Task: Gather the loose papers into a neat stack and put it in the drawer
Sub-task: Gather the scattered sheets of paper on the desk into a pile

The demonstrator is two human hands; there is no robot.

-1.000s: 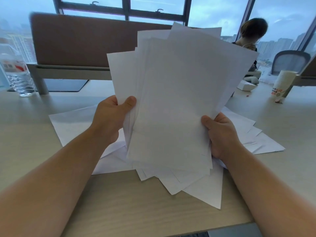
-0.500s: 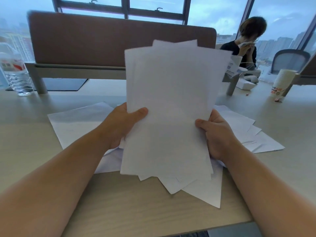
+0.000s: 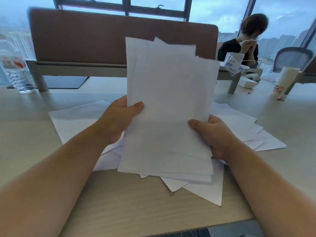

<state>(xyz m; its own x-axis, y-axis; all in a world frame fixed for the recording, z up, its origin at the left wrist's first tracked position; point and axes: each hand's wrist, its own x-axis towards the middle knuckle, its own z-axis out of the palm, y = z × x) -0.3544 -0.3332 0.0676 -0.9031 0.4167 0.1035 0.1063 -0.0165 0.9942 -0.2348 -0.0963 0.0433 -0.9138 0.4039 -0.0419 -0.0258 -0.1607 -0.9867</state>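
— Above the pale wood-grain table [image 3: 136, 211], held upright: thick sheaf of white paper sheets [image 3: 169, 108]. Left grip [image 3: 119, 120] closed on the left edge, thumb across the front. Right grip [image 3: 215, 135] closed on the right edge, lower down, thumb likewise on the front.

— Squared up yet?

— Not quite. Stepped along the top, with corners poking out at different heights. Fanned at the bottom too, just above the loose white sheets [image 3: 77, 120] spread flat on the table.

— Likely trouble, then?

— Slipping, mostly. Pinched only at the sides, about halfway up. With any slackening, could shed inner sheets down onto the pile. Could also buckle or crease if tapped on that soft litter of paper rather than on bare table.

— And the leftovers?

— Plenty underneath and out to both sides, overlapping crookedly. Easy to miss a few, or to sweep some off the near edge with a forearm.

— Drawer?

— Nowhere in view, so hard to judge the reach. Probably needs one grip freed to pull it open, leaving the sheaf in a single grip. Prime moment for fanning out again.

— Anything else close by?

— Clear plastic water bottle [image 3: 18, 72] at far left, well apart. Little risk there.
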